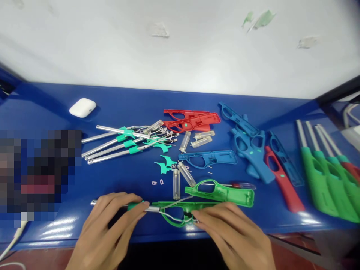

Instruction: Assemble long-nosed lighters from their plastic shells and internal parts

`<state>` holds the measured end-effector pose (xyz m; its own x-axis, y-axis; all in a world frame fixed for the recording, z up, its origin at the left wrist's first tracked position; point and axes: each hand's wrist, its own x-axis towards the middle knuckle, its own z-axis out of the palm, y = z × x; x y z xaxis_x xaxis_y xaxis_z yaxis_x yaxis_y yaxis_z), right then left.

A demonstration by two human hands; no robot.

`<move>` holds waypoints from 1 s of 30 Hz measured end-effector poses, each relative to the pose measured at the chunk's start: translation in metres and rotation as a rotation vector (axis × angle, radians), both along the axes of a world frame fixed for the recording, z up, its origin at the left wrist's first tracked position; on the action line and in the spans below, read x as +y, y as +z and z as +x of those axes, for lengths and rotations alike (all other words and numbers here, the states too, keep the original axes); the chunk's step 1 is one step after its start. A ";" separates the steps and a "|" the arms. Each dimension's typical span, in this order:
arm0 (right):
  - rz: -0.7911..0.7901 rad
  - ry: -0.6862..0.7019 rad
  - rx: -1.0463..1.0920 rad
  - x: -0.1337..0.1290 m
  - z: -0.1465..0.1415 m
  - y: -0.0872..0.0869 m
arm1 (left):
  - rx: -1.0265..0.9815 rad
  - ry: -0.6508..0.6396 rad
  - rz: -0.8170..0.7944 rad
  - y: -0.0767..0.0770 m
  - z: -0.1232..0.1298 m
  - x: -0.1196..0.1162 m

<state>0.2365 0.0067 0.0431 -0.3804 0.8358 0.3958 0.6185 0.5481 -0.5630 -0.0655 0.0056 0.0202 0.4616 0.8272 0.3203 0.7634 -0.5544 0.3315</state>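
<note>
Extending from side to side, a glossy blue worktop is backed by a white wall marked with pale and green scraps. Reddish floor is seen below the near edge, and bright reflections are shown near both lower corners of the worktop. By the fingers of the left hand, closed narrowly, a metal tube with a green collar is held at the left end of the lower green shell half. The fingers of the right hand are bunched at white wires over the same half; whether anything is gripped cannot be told. Just beyond, 1 upper green shell half is laid over a screwdriver, whose shaft is partly hidden. Loose metal tubes, 6 clear tanks, red shell pieces and blue shell pieces are spread farther back, with a white case at far left. At right, 3 green-handled lighters are placed beside 1 red-handled lighter, cut off by the frame. The left area is obscured by pixelation; details within the wire tangle are indistinct.
</note>
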 end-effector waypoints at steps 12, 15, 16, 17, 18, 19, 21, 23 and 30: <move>0.013 -0.072 -0.035 -0.003 -0.003 -0.001 | -0.035 0.024 -0.018 0.000 -0.005 -0.006; 0.013 -0.063 -0.055 -0.004 -0.003 -0.001 | -0.023 0.035 -0.045 0.000 -0.004 -0.007; 0.011 -0.066 -0.054 -0.004 -0.004 -0.001 | -0.018 0.038 -0.052 0.000 -0.004 -0.008; 0.015 -0.068 -0.051 -0.003 -0.004 -0.001 | -0.013 0.037 -0.056 0.000 -0.004 -0.008; 0.019 -0.074 -0.046 -0.003 -0.004 -0.001 | -0.005 0.033 -0.056 -0.001 -0.004 -0.008; 0.028 -0.086 -0.039 -0.002 -0.005 -0.001 | 0.002 0.027 -0.051 -0.001 -0.004 -0.008; 0.039 -0.104 -0.030 0.000 -0.007 -0.002 | 0.021 0.021 -0.043 -0.001 -0.004 -0.008; 0.040 -0.114 -0.029 0.001 -0.009 -0.003 | 0.034 0.029 -0.039 -0.001 -0.004 -0.008; 0.026 -0.134 -0.026 -0.007 -0.010 -0.012 | 0.037 0.082 -0.064 0.002 -0.002 -0.007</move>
<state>0.2266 -0.0005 0.0309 -0.2759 0.8696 0.4094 0.7014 0.4734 -0.5329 -0.0675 -0.0015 0.0219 0.4020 0.8809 0.2498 0.8180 -0.4681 0.3343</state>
